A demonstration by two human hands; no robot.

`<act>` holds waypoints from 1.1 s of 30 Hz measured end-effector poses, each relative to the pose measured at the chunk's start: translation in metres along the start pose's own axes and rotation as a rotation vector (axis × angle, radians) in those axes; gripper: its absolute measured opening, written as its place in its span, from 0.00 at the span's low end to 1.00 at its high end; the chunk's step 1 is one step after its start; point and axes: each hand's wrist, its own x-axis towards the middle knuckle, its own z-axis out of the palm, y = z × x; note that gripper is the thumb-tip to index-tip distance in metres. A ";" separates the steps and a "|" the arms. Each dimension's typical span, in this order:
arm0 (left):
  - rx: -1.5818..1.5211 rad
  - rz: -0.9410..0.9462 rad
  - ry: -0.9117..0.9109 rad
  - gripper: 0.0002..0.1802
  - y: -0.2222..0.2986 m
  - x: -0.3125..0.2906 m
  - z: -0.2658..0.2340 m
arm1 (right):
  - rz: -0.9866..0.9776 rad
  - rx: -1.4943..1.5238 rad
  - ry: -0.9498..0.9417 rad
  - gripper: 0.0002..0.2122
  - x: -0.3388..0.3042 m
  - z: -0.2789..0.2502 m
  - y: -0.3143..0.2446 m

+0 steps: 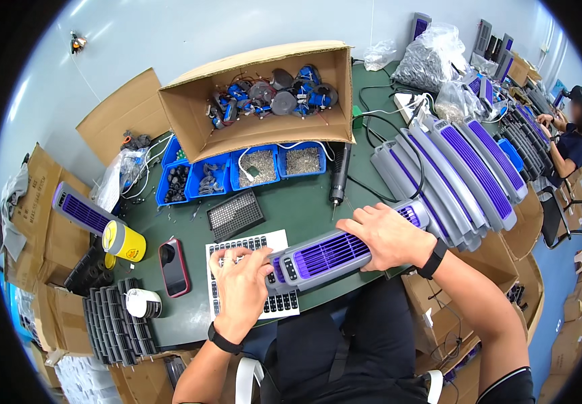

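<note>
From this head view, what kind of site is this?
Most likely a small electronics assembly workstation. The person's hands hold one grey-and-purple fan unit, a row of identical units lies stacked beside it, and blue bins of small parts sit by a cardboard box of motors.

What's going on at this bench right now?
A person at a green workbench holds a grey-and-purple fan unit with the right hand. The left hand presses at its near end, over a white sticker sheet. Similar units are stacked to the right.
</note>
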 end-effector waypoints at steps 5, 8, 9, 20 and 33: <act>0.025 -0.045 0.103 0.41 -0.001 0.008 -0.013 | 0.022 0.003 -0.028 0.43 -0.002 -0.002 -0.001; -0.313 -0.028 0.039 0.41 -0.027 0.006 -0.024 | 0.029 0.012 -0.039 0.43 0.001 -0.005 -0.002; -0.380 -0.055 -0.034 0.40 -0.024 0.007 -0.033 | 0.033 0.020 -0.050 0.43 0.002 -0.005 -0.002; -0.452 -0.048 -0.297 0.42 -0.037 0.011 -0.020 | 0.030 0.030 -0.032 0.43 0.000 -0.003 -0.002; -0.148 0.102 -0.047 0.37 -0.039 -0.016 0.005 | 0.022 0.028 -0.021 0.42 0.001 -0.002 0.000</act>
